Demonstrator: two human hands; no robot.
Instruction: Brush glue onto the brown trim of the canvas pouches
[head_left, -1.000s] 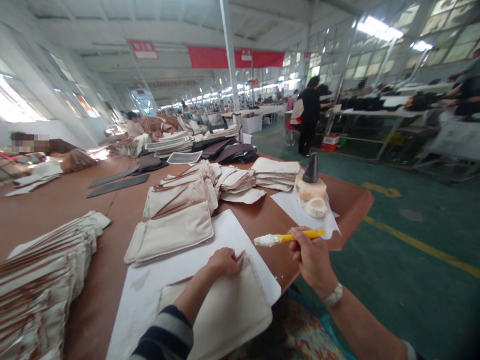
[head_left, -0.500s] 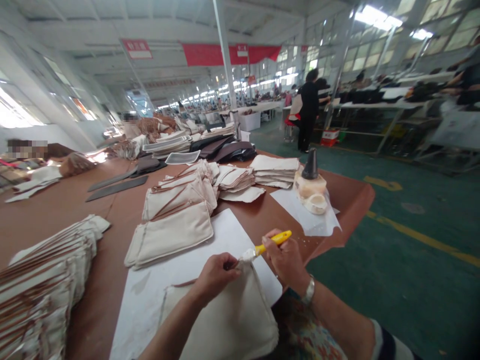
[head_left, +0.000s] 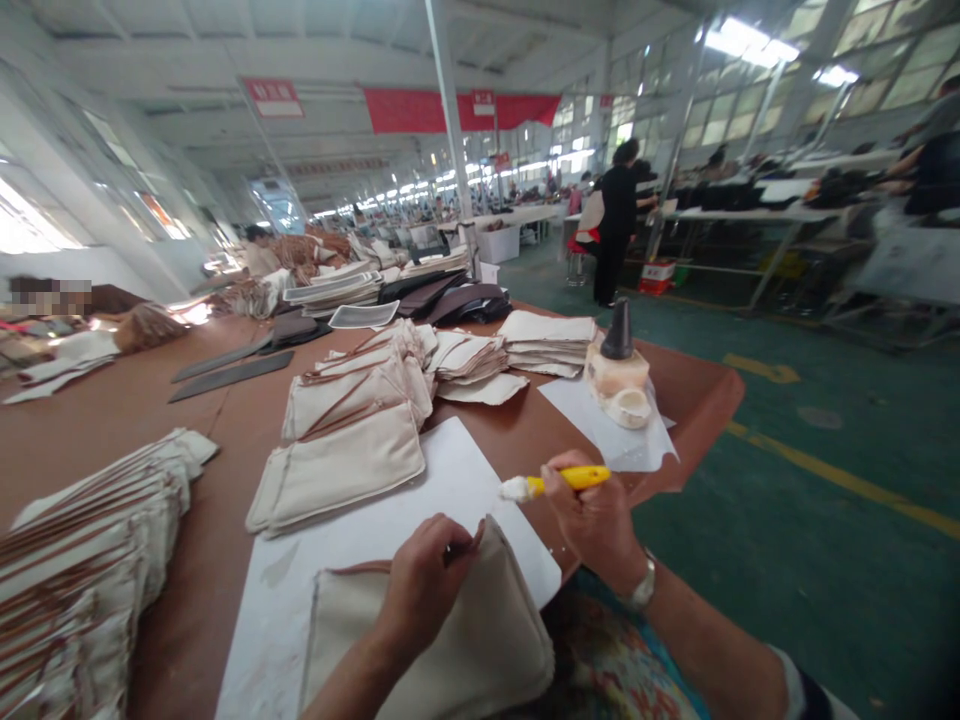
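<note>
My left hand (head_left: 426,580) pinches the top edge of a cream canvas pouch (head_left: 442,640) that lies on a white paper sheet (head_left: 375,520) at the near table edge. My right hand (head_left: 596,520) grips a yellow-handled brush (head_left: 559,483) whose white, glue-coated tip hangs a little above and to the right of the pouch's corner, apart from it. A glue pot (head_left: 619,385) with a dark cone top stands on another paper sheet beyond my right hand.
Stacks of cream pouches (head_left: 352,430) lie ahead, and more pile up at the left (head_left: 82,560). The brown table (head_left: 150,420) ends at its right corner near the green floor (head_left: 825,520). A person in black (head_left: 616,225) stands far off by other tables.
The brush touched the pouch's top corner half a second ago and has now lifted off to the right. My left hand shifted slightly along the pouch edge, still holding it.
</note>
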